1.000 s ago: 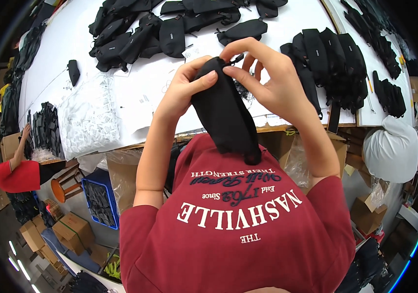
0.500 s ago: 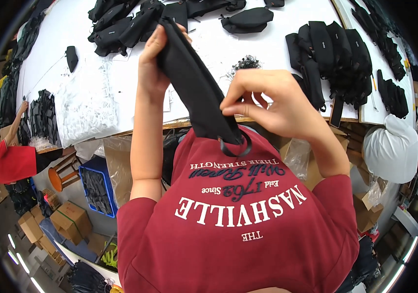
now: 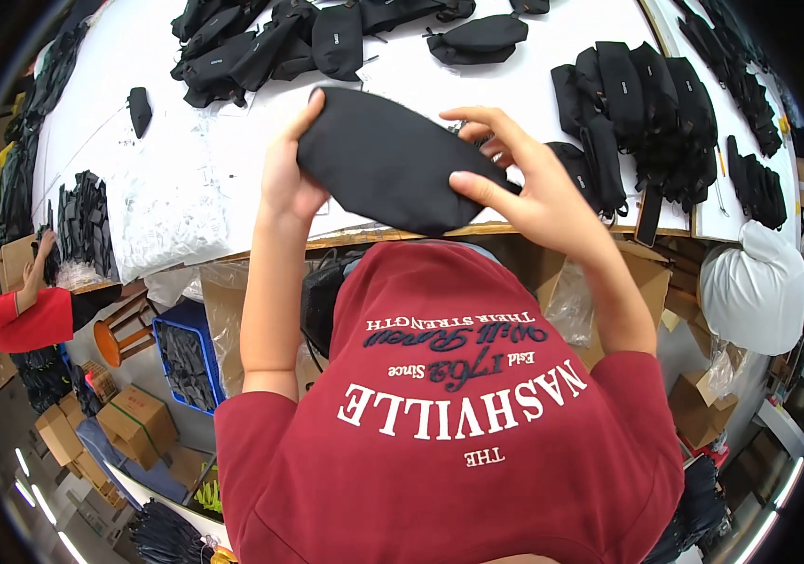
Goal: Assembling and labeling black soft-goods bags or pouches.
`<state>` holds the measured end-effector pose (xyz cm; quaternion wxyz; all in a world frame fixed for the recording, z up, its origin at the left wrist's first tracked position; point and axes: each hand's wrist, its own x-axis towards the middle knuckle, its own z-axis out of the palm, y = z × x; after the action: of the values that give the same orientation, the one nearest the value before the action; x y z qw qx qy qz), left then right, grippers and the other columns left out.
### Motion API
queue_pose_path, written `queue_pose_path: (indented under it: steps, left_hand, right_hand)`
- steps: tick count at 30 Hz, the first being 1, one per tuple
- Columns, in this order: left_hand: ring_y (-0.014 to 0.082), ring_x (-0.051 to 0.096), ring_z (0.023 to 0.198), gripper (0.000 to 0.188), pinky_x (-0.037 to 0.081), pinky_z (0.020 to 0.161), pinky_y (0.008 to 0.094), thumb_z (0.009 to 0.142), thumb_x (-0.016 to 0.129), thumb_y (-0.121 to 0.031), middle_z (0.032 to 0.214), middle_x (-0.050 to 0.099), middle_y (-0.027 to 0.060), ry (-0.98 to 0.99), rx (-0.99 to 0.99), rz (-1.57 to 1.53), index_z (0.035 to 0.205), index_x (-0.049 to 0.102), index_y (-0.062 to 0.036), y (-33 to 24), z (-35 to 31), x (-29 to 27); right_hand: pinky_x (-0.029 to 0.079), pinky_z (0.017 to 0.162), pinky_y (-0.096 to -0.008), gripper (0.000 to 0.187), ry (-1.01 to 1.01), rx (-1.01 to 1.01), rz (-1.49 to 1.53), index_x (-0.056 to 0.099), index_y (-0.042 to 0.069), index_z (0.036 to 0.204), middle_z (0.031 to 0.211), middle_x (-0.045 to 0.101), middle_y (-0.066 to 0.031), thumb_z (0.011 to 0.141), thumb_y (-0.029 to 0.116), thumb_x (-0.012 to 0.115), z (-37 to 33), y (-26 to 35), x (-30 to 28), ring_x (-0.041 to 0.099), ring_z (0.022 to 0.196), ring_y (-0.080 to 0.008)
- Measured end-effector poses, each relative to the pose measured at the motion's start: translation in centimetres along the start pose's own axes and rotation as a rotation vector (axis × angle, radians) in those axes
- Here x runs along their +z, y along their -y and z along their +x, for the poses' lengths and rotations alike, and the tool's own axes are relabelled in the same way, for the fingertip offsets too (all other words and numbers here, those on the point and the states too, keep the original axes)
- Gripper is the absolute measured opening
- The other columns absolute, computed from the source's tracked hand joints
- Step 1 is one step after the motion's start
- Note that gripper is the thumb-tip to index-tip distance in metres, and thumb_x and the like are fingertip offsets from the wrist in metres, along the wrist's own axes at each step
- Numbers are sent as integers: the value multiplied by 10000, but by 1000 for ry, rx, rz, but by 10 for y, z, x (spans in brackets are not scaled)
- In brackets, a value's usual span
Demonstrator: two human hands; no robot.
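Note:
A black fabric pouch (image 3: 393,162) is held up over the table's near edge, its broad plain side facing me. My left hand (image 3: 291,179) grips its left end, thumb along the upper corner and the other fingers mostly hidden behind. At the right end, my right hand (image 3: 538,193) has its thumb pressed on the pouch's face. Its index finger is raised off the top edge, and the remaining fingers are partly behind the pouch.
Similar black pouches (image 3: 336,42) are heaped at the far side, with another pile (image 3: 623,94) at right. Clear plastic bags (image 3: 167,202) lie left on the white table. A dark phone (image 3: 647,214) rests at the near edge. A person in red (image 3: 26,318) works at far left.
The pouch has turned from upright and narrow to lying crosswise, broad side toward me. My right hand has changed from a pinch at its edge to a wider hold on its right end.

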<state>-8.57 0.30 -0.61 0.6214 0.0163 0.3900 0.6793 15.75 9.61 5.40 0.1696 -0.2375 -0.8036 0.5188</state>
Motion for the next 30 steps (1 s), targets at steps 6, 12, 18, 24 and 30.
queue_pose_path:
  steps: [6, 12, 18, 24, 30]
  left_hand:
    - [250, 371, 1282, 615, 324, 1035, 340, 843, 620, -303, 1407, 319, 141, 151, 426, 729, 1368, 346, -134, 20, -41, -15]
    - [208, 473, 1170, 785, 359, 985, 320, 681, 798, -116, 1221, 502, 107, 171, 603, 1074, 1350, 387, -113, 35, -45, -12]
    - [147, 541, 947, 408, 412, 866, 274, 782, 678, 28, 1059, 599, 61, 158, 554, 980, 1170, 572, -40, 51, -39, 4]
    - [118, 500, 894, 214, 373, 838, 242, 903, 587, -164, 954, 574, 30, 209, 483, 926, 1063, 603, -23, 85, -22, 11]
    - [114, 486, 867, 323, 362, 830, 234, 936, 536, -321, 970, 529, 35, 506, 206, 875, 1043, 592, -21, 113, 19, 25]
  right_hand:
    - [494, 701, -241, 348, 82, 572, 952, 540, 4, 1184, 959, 608, -82, 904, 208, 512, -13, -56, 9, 600, 794, -154]
    - [456, 503, -220, 328, 181, 697, 1182, 558, -11, 1084, 848, 639, -160, 936, 255, 435, -34, -78, 12, 591, 620, -157]
    - [371, 946, -289, 571, -45, 393, 536, 423, 33, 1325, 1050, 617, -47, 982, 474, 308, -47, -83, 8, 543, 1006, -129]
    - [423, 856, -281, 540, -370, 38, 363, 534, 82, 1225, 1010, 631, -30, 729, 60, 747, -67, -75, 4, 560, 965, -132]
    - [454, 756, -250, 184, -415, 122, 229, 679, 36, 902, 858, 653, -55, 724, -4, 707, -102, -93, -37, 604, 819, -147]
